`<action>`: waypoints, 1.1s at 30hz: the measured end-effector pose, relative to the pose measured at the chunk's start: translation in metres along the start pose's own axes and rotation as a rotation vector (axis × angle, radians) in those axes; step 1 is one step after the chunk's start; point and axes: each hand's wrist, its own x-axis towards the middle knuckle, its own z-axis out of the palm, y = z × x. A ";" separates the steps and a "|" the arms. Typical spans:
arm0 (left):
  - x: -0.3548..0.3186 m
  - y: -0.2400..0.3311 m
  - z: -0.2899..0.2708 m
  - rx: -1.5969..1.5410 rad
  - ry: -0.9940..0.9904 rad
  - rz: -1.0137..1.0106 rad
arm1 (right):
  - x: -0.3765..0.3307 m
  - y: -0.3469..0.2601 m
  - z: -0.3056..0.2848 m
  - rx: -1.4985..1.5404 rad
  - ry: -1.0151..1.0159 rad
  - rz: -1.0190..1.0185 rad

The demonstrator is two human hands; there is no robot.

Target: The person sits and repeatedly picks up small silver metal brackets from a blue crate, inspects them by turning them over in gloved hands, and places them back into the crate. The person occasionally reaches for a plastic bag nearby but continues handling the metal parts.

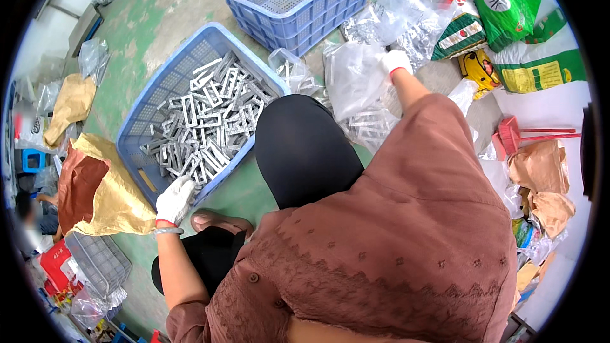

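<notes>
My right hand (395,61), in a white glove, reaches out to the right and is closed on the upper edge of a clear plastic bag (353,76). My left hand (176,200), also in a white glove, is at the near corner of a blue plastic crate (130,133); its fingers look bent over the rim, though their tips are hard to make out. Inside this crate lies a loose heap of silvery rectangular metal frames (210,117). Next to my knee, below the held bag, another clear bag with metal frames (372,124) rests on the floor.
Beyond stands a second blue crate (292,22). Filled clear bags (400,22) and a green sack (507,5) are at the far right. A red dustpan (508,134) leans by the right wall. To the left are a brown-and-yellow paper sack (105,184) and a grey crate (98,260).
</notes>
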 end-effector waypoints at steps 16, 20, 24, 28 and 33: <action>-0.018 0.036 -0.007 0.585 0.147 0.258 | -0.018 -0.102 -0.131 0.118 0.534 -0.312; -0.033 0.055 -0.019 0.605 0.174 0.255 | -0.082 -0.211 -0.115 0.064 0.321 -0.943; -0.048 0.073 -0.034 0.514 0.224 0.290 | -0.163 -0.315 -0.057 -0.378 -0.150 -1.274; -0.053 0.057 -0.044 0.496 0.358 0.465 | -0.216 -0.375 0.045 -0.821 -0.544 -1.274; -0.068 0.073 -0.054 0.385 0.298 0.394 | -0.235 -0.382 0.216 -0.993 -0.946 -1.212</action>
